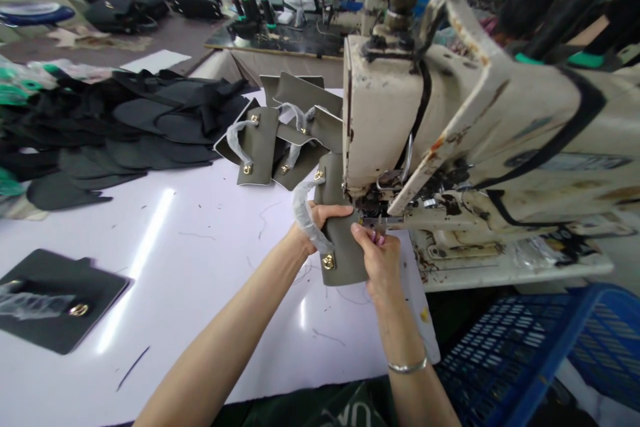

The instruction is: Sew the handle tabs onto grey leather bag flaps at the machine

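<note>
Olive-grey, leather-like rectangular panel (pixel 345 250) with clear plastic-wrapped handle (pixel 303 211) lies just below frame centre at the worn cream metal sewing machine (pixel 375 127), my right hand (pixel 384 261) pinching its right edge, my left hand (pixel 316 218) laid across it, grip unclear, presumably steadying that edge.

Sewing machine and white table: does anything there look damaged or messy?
The sewing machine looks worn: its metal bar has rusty patches. Threadlike scraps lie scattered on the white table, looking untidy. The panel at the machine shows no obvious damage.
</note>
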A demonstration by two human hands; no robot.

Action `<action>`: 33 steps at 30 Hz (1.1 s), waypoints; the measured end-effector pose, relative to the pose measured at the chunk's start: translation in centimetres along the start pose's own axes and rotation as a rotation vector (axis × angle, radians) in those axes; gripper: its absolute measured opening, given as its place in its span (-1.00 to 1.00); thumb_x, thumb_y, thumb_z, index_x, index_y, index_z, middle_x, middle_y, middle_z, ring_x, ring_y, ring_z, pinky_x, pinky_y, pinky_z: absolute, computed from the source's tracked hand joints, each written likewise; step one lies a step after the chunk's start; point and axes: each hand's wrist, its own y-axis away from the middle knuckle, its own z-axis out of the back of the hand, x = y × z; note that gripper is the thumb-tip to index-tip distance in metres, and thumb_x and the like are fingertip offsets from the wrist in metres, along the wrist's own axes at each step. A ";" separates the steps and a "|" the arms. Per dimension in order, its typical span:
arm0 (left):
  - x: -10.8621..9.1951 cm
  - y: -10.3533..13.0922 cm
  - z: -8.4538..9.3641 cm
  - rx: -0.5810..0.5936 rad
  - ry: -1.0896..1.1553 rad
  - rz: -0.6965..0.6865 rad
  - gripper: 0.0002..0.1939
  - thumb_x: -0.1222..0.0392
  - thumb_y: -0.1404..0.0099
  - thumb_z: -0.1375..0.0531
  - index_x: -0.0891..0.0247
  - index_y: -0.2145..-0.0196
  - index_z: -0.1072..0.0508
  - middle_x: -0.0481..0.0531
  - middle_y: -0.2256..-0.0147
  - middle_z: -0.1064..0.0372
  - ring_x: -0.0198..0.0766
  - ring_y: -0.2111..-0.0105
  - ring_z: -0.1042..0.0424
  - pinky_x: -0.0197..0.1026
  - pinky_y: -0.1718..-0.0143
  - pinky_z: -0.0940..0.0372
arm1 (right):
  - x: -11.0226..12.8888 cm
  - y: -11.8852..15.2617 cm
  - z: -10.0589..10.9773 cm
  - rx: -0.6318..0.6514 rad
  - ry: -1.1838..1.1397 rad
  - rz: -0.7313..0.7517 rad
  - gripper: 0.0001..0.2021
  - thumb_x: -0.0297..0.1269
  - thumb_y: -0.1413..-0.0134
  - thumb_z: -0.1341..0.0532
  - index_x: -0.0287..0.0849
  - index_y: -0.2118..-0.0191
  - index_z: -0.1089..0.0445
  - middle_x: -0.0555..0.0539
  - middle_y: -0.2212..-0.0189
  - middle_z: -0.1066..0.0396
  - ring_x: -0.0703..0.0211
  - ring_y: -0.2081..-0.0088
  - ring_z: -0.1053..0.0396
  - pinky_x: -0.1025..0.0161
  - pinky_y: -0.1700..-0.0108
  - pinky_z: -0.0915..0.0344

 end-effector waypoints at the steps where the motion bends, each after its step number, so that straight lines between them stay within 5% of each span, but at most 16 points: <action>1: 0.0 -0.1 0.1 0.015 0.002 -0.002 -0.59 0.22 0.18 -0.51 0.41 0.32 -0.61 0.22 0.38 -0.59 0.06 0.41 -0.58 -0.04 0.40 -0.52 | 0.0 0.0 -0.1 0.004 -0.003 0.005 -0.67 -0.02 0.05 -0.41 -0.22 0.51 -0.50 0.01 0.56 -0.40 0.22 0.49 -0.29 0.27 0.42 -0.23; 9: -0.9 -0.4 0.0 0.041 0.021 0.029 -0.54 0.28 0.18 -0.51 0.40 0.24 -0.63 0.21 0.33 -0.61 0.07 0.33 -0.59 -0.05 0.29 -0.53 | -0.2 -0.7 -0.7 0.007 -0.035 0.031 -0.68 -0.02 0.02 -0.40 -0.23 0.39 -0.56 -0.01 0.51 -0.46 0.20 0.47 -0.33 0.26 0.41 -0.25; 33: -0.9 -0.4 0.0 0.030 0.027 0.070 -0.64 0.31 0.14 -0.48 0.42 0.30 -0.61 0.22 0.38 -0.60 0.15 0.29 -0.58 -0.02 0.30 -0.50 | 0.1 -0.8 -0.9 -0.020 -0.054 0.009 -0.64 -0.05 0.06 -0.41 -0.18 0.60 -0.36 0.08 0.62 -0.27 0.27 0.51 -0.17 0.26 0.36 -0.23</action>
